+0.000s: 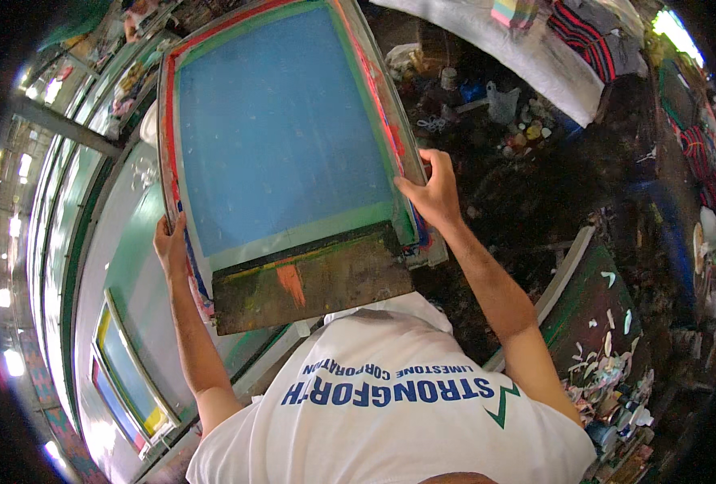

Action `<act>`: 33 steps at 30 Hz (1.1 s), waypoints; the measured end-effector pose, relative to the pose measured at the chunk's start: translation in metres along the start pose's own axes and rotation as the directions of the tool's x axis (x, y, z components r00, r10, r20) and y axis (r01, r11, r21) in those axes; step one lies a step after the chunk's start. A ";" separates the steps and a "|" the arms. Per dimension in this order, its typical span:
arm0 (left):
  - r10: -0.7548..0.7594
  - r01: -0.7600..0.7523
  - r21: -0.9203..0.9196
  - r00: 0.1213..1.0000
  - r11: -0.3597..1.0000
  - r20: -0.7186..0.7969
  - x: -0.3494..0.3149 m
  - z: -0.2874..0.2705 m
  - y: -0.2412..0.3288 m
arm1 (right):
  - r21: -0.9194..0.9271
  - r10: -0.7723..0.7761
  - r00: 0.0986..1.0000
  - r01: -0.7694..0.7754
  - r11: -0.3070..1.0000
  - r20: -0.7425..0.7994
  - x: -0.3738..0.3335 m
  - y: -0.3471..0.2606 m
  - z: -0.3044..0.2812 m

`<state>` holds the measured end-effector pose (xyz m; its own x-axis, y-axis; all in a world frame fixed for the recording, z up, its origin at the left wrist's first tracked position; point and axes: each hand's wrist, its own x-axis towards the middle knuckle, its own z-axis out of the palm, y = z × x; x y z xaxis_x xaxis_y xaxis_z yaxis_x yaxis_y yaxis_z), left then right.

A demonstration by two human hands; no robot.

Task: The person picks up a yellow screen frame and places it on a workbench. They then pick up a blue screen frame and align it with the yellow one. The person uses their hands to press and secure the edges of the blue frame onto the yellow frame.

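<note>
L fingers (164, 231) & R fingers (436, 161) part-closed, gripping 2 opp. sides of blue framed panel (281, 129).

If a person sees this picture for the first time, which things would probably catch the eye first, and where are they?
Probably the large blue panel with red and green edges, in the upper middle, held at its sides by the left hand and right hand. Next may come the white shirt with upside-down lettering, at the bottom centre, then a smaller blue-and-yellow frame at the lower left.
</note>
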<state>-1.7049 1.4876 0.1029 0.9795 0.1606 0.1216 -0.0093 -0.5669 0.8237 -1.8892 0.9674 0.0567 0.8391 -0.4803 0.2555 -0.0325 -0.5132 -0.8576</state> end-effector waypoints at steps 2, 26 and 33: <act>0.029 -0.029 0.050 1.000 0.998 0.005 0.009 0.006 -0.002 | -0.018 -0.030 0.998 0.029 0.999 -0.053 -0.011 0.000 -0.004; 0.211 -0.212 0.051 0.977 0.976 0.031 0.056 0.147 0.024 | 0.008 0.118 0.972 -0.119 0.993 -0.203 0.033 0.072 -0.038; 0.056 -0.055 0.045 0.998 0.998 -0.033 0.083 0.203 0.052 | 0.118 0.105 0.993 -0.098 0.988 -0.058 0.155 0.116 -0.043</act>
<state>-1.5837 1.3076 0.0434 0.9703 0.1551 0.1858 -0.0537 -0.6105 0.7902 -1.7869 0.8027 0.0159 0.7981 -0.5720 0.1891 -0.0505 -0.3764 -0.9251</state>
